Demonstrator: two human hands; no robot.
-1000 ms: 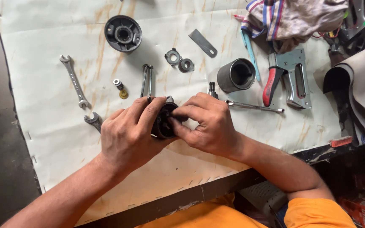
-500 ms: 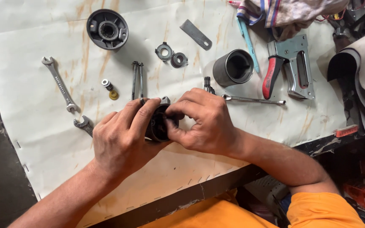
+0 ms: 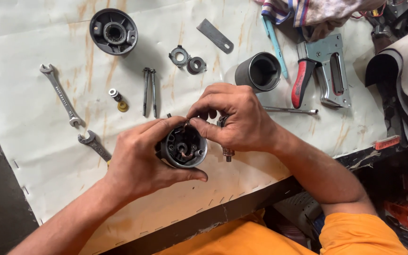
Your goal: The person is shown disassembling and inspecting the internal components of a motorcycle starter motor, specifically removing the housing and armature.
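My left hand (image 3: 140, 158) grips a round dark metal housing (image 3: 184, 147), its open face turned up toward me with small metal parts inside. Above its top rim, my right hand (image 3: 234, 120) pinches something small with thumb and forefinger. A short metal shaft (image 3: 227, 153) sticks out below my right palm; I cannot tell whether that hand holds it. Both hands hover over the stained white sheet (image 3: 34, 141) near the bench's front edge.
On the sheet lie a round black end cap (image 3: 113, 31), two spanners (image 3: 61, 95) (image 3: 93, 144), two long bolts (image 3: 149, 90), small rings (image 3: 187, 60), a dark metal cylinder (image 3: 259, 72), a flat metal strip (image 3: 215, 35), a thin rod (image 3: 291, 110), a staple gun (image 3: 324, 71) and cloth (image 3: 317, 12).
The housing has turned so its open face now shows toward me. My right fingers have shifted from covering it to pinching at its top rim. The view moved slightly.
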